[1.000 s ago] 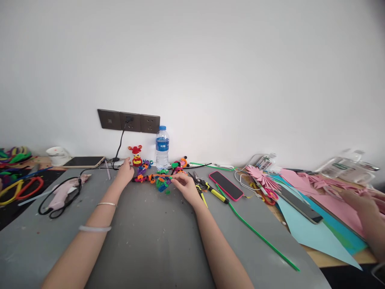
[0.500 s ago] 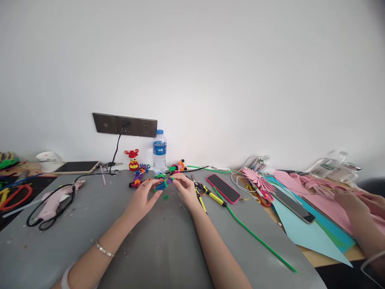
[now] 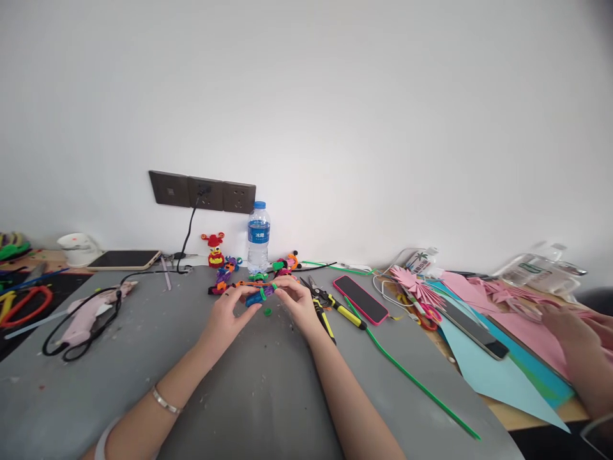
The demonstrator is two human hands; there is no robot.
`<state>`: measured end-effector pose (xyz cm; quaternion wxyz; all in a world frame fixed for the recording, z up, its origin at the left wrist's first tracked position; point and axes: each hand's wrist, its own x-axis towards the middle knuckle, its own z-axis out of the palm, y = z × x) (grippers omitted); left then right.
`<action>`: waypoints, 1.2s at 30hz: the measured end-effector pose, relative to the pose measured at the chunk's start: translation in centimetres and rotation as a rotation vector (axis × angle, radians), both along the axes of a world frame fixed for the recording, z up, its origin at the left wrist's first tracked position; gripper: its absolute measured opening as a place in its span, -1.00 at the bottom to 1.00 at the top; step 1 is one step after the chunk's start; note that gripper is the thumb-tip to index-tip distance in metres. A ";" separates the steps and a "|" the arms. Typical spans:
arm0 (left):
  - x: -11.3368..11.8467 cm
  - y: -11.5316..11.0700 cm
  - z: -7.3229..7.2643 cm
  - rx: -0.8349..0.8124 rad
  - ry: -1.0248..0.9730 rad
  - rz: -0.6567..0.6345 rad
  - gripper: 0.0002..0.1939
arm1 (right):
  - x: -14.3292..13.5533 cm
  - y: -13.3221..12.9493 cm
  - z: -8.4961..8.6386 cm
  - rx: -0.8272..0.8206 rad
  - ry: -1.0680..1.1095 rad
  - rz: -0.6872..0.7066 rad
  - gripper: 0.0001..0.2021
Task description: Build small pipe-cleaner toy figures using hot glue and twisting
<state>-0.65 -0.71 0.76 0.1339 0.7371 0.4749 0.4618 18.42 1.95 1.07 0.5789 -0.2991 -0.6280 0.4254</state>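
Between my two hands is a small blue, purple and green pipe-cleaner piece [image 3: 258, 296], held just above the grey table. My left hand [image 3: 230, 314] pinches its blue end between thumb and fingers. At the purple and green end, my right hand [image 3: 293, 300] has its fingertips closed on it. Below it on the table lies a small green coil [image 3: 267, 312]. Behind my hands stand several fuzzy figures, among them a red and yellow one [image 3: 216, 250], a purple and orange one [image 3: 223, 276] and a pink, green and orange one [image 3: 287, 261].
Pliers [image 3: 341, 310], a pink-cased phone [image 3: 361, 299] and a long green pipe cleaner [image 3: 416, 377] lie to the right. A water bottle [image 3: 258, 239] stands by the wall. At left is a pink glue gun [image 3: 85, 322] with its cord. Another person's hand [image 3: 567, 326] works over pink paper.
The view has shifted slightly, so the surroundings sit a little to the right. My hands keep hold of the same piece, with more of its purple and green end showing.
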 end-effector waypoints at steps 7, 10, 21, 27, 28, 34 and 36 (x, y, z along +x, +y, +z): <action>-0.1 0.1 0.6 -0.067 -0.117 0.024 -0.79 | 0.2 0.1 -0.2 -0.036 -0.010 -0.029 -0.83; -0.3 0.3 0.4 -0.102 -0.148 0.028 -0.78 | 0.3 0.1 -0.3 -0.015 -0.009 -0.016 -0.87; -0.5 0.5 0.1 -0.150 -0.193 0.043 -0.72 | 0.4 0.0 -0.2 -0.071 -0.035 0.021 -0.85; -0.6 0.5 -0.3 -0.137 -0.206 0.046 -0.71 | 0.4 -0.1 -0.2 -0.083 -0.041 0.029 -0.85; -0.6 0.5 -0.4 -0.133 -0.208 0.043 -0.71 | 0.4 -0.1 -0.2 -0.084 -0.043 0.030 -0.85; -0.7 0.6 -0.4 -0.106 -0.188 0.042 -0.72 | 0.4 -0.3 0.1 -0.086 -0.041 0.038 -0.83; -0.7 0.5 -0.2 -0.109 -0.187 0.039 -0.72 | 0.4 -0.3 0.2 -0.080 -0.036 0.046 -0.85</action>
